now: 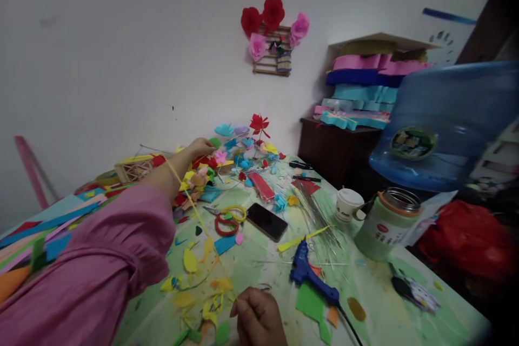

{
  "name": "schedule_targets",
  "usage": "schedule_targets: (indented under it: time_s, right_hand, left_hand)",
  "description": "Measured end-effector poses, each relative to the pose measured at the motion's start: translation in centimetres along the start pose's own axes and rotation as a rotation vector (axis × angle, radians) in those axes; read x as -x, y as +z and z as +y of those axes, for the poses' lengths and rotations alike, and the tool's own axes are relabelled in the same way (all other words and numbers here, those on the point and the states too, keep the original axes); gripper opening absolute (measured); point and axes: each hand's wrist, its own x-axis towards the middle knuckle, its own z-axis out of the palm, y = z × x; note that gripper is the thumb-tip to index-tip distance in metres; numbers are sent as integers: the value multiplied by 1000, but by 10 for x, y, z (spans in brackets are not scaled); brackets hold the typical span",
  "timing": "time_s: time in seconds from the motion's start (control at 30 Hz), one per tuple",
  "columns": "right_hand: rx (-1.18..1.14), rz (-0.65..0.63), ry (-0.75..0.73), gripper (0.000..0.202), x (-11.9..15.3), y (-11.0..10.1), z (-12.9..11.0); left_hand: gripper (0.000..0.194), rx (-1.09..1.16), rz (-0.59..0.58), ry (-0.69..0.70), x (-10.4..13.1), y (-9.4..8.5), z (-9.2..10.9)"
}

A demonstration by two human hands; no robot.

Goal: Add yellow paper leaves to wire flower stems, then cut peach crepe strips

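My right hand [259, 316] is closed at the front edge, thumb and fingertips pinching the lower end of a long thin yellow strip [194, 210]. That strip slants up to the left and crosses in front of my left forearm. Far across the table, my left hand [201, 147] reaches over the heap of paper flowers, its fingers bent beside a round green piece [214, 142]. What those fingers grip is too small to make out. Between the hands lie scissors [227, 224] with red and yellow handles and many yellow paper petals [190, 260].
A phone [267, 221] lies mid-table. Right of it are a blue glue gun [310, 273] with a black cord, thin wires [320, 216], a white cup [348, 204] and a green jar [383, 230]. Coloured paper strips [52, 224] cover the left side.
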Motion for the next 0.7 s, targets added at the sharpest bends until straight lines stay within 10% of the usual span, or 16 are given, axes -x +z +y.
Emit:
schedule_targets:
  time_s: [0.27,0.5,0.7]
  right_hand:
    - [-7,170,-13,42,-2,2,-6]
    - [-43,97,44,42,-6,-2,-5]
    - [76,120,106,47,11,-10,-9]
  left_hand:
    - [14,-8,8,98,2,25,10]
    - [30,357,-131,-33,88,41,22]
    - [17,628,44,-63,133,26,15]
